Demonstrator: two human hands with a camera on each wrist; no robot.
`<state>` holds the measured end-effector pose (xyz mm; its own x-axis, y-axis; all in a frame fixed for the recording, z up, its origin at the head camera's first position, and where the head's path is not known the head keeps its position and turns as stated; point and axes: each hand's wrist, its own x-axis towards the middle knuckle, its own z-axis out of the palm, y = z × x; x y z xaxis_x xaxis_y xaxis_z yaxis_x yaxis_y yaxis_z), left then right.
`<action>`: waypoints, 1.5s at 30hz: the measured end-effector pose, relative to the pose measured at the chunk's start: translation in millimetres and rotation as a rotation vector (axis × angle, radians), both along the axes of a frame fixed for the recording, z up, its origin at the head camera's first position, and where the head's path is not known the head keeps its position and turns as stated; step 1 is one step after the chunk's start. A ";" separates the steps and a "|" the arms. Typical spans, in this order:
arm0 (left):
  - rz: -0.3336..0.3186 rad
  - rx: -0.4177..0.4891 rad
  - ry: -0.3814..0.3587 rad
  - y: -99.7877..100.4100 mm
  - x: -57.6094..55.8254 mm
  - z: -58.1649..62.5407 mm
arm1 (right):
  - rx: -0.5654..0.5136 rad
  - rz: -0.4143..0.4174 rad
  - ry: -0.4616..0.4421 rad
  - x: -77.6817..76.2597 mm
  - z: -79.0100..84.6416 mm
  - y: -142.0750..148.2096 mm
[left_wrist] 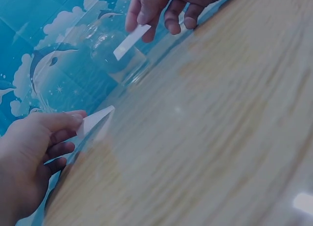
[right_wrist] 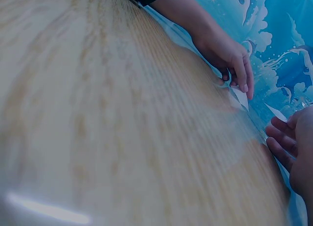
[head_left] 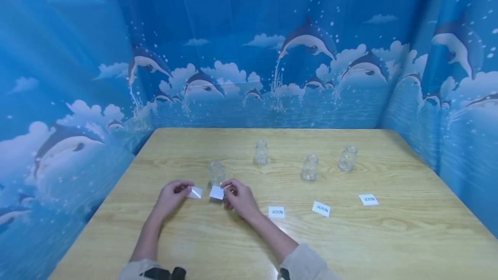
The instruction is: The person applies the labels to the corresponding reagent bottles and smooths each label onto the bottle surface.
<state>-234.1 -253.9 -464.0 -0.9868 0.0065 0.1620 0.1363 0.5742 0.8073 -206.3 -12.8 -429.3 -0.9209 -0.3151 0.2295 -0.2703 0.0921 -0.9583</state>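
Pinches glossy slip by edge in left grip, white label by edge in right grip, likely to keep faces untouched. Holds both over worktop near leftmost jar, perhaps for easy reach.

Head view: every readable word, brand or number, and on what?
Left loose label: "试剂瓶", probably; small, blurred.
Middle loose label: "试剂瓶", same caveat.
Right loose label: "试剂瓶", same.
Left held label, right held label: none legible.
Jars: none legible.
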 end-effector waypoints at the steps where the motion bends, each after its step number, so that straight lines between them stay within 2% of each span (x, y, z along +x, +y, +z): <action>1: -0.005 -0.021 0.006 -0.1 0.0 0.0 | -0.002 0.000 -0.003 -0.1 0.2 -0.1; 7: -0.029 -0.131 0.064 0.0 0.0 -1.3 | -0.009 0.000 -0.007 -0.2 0.2 -0.5; 11: -0.050 -0.165 0.120 0.1 -1.4 -3.4 | -0.012 -0.001 -0.005 -0.3 0.0 -0.5; 15: -0.046 -0.191 0.134 0.6 -1.9 -4.7 | -0.006 -0.002 -0.006 -0.1 0.3 -0.3; 26: -0.027 -0.178 0.110 2.3 0.6 -3.1 | 0.001 -0.005 0.005 0.3 -0.4 0.3; 29: -0.018 -0.169 0.133 4.4 2.2 -2.6 | -0.006 -0.005 0.009 0.1 -0.7 0.4; 31: -0.005 -0.161 0.180 7.2 3.2 -2.6 | -0.008 -0.008 0.007 0.2 -0.7 0.6; 35: -0.016 -0.145 0.400 17.2 3.8 -3.8 | -0.004 -0.018 -0.003 0.6 -0.3 0.7; 38: -0.076 -0.124 0.582 29.3 4.8 -3.7 | 0.000 -0.026 -0.001 0.6 0.1 0.6; 40: -0.135 -0.112 0.667 38.0 5.7 -3.3 | -0.005 -0.028 0.006 0.5 0.3 0.7; 43: -0.212 -0.118 0.727 49.9 8.1 -2.7 | -0.009 -0.028 0.001 -2.9 -4.5 0.8; 45: -0.251 -0.126 0.727 55.3 9.9 -2.4 | -0.010 -0.025 0.007 -3.4 -4.5 1.5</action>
<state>-224.3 -198.6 -466.4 -0.5998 0.2769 0.7507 0.7443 0.5374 0.3965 -209.7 -11.3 -433.9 -0.9269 -0.2894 0.2388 -0.2745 0.0889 -0.9575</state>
